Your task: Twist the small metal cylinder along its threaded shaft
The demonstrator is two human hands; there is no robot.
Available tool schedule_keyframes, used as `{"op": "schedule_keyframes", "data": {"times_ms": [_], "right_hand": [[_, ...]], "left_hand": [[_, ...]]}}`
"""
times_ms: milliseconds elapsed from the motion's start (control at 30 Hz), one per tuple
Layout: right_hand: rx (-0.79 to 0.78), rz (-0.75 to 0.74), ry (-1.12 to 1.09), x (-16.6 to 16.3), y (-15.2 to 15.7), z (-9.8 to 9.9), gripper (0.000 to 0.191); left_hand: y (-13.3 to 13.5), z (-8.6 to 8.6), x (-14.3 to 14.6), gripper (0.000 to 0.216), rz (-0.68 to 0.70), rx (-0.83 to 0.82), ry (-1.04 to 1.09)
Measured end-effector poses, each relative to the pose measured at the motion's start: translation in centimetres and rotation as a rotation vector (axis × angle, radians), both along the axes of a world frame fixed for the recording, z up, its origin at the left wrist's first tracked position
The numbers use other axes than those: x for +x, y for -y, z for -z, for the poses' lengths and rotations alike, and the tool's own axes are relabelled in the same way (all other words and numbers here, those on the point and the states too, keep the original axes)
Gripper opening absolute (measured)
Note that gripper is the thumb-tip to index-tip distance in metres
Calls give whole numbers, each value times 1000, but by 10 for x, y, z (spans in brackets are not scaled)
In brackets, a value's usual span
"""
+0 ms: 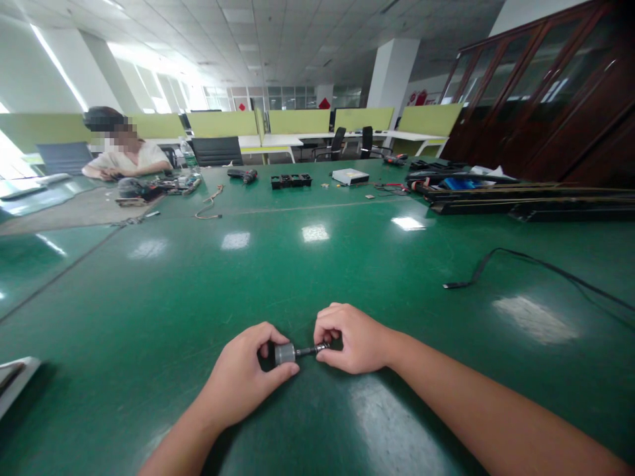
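Note:
Low in the middle of the head view, a grey metal cylinder with a thin dark shaft [285, 354] lies sideways, just above or on the green tabletop. My left hand [241, 373] is closed around the cylinder, thumb on the near side and fingers on the far side. From it the shaft [305, 351] points right. At its far end my right hand [354, 338] pinches a small shiny metal piece [322, 346], ring-like in look, partly covered by my fingertips. Whether that piece is loose or fixed on the shaft, I cannot tell.
A black cable [479, 268] crosses the green table [198, 277] at right. Along the back lie a power drill [243, 175], a black block [291, 180], a white box [350, 176] and dark long parts [471, 201]. Another person [126, 149] sits at far left. A white-edged object [17, 380] is nearby.

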State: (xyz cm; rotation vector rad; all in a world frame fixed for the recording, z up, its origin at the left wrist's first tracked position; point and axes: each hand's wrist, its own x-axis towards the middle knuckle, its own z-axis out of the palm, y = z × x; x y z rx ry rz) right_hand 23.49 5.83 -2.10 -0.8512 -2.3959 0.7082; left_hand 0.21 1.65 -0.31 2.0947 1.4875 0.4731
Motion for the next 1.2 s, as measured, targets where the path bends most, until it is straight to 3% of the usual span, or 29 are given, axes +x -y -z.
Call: {"op": "schedule_keyframes", "data": {"times_ms": [500, 900, 1033, 1200], "right_hand": [[-129, 23, -37, 17, -13, -2, 7], [-74, 9, 19, 10, -7, -4, 10], [-44, 83, 1, 1, -2, -1, 9], [-144, 71, -36, -4, -3, 0, 11]], "left_hand": [[2, 2, -2, 19, 4, 18, 12], [2, 1, -2, 19, -4, 1, 13], [1, 2, -1, 18, -16, 9, 17], [0, 5, -2, 20, -24, -5, 52]]}}
